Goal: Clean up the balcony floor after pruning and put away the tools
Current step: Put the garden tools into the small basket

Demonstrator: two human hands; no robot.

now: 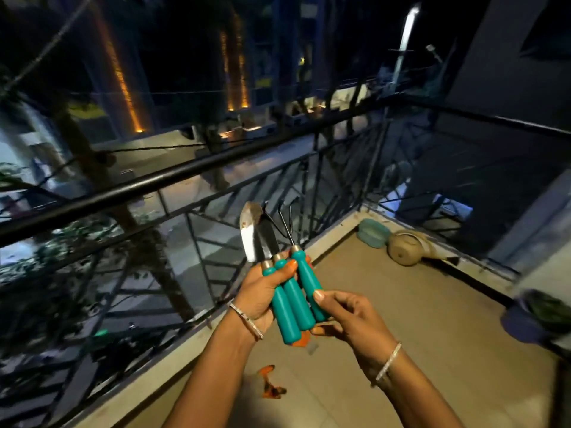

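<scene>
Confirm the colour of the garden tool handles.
Teal garden tool handles, gripped in the left hand; head view shows it best.

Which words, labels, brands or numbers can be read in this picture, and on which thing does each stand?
None is readable.
The three teal-handled metal garden tools, gripped by the left hand and pinched by the right hand, show no print.
The beige watering can and the teal tub show none.
The lit buildings beyond the black railing are too blurred.

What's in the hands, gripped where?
The left hand grips three garden tools by their teal handles; the right hand pinches the hand rake lower on its handle.
</scene>
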